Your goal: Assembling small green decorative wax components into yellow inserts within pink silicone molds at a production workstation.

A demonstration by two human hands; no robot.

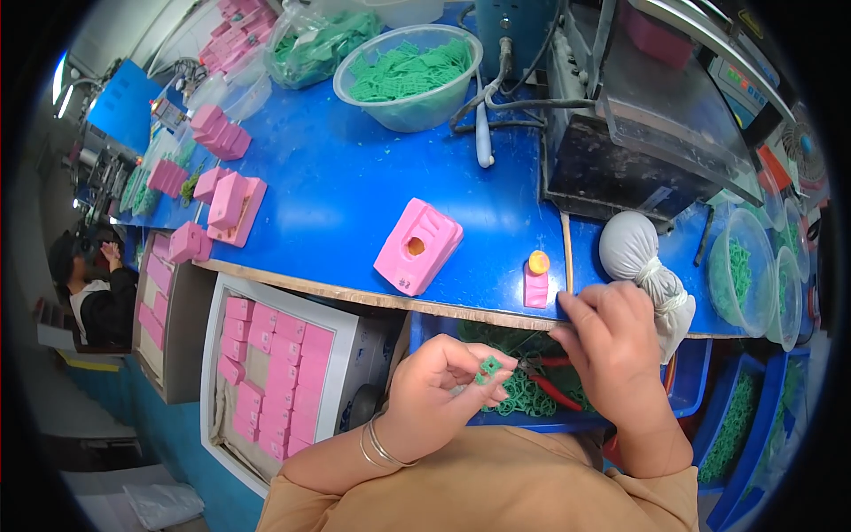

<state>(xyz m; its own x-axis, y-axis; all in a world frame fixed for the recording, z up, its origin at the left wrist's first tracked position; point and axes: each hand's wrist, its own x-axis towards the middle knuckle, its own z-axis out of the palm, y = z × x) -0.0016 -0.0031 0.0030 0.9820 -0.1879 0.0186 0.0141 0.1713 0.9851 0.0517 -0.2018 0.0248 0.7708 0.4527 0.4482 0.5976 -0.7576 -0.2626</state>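
My left hand [443, 377] is closed in a pinch on a small green openwork piece [487, 366], held just off the table's front edge. At that edge, my right hand [613, 341] has thumb and index finger apart, and nothing shows between them. Its index fingertip is by the lower end of a thin wooden strip [566, 248]. Left of that fingertip is a small pink block [535, 291] with a yellow-orange round cap [538, 262] at its far end. A larger pink mould block [418, 246] with a round brown-orange hole lies further left on the blue table.
A white cloth bag [631, 244], tied at the neck, sits right of my right hand. Below the edge, a blue drawer [696, 390] holds green pieces and red-handled pliers [554, 390]. A bowl [408, 111] of green pieces and a dark machine [612, 160] stand behind. Pink blocks fill a box [332, 355].
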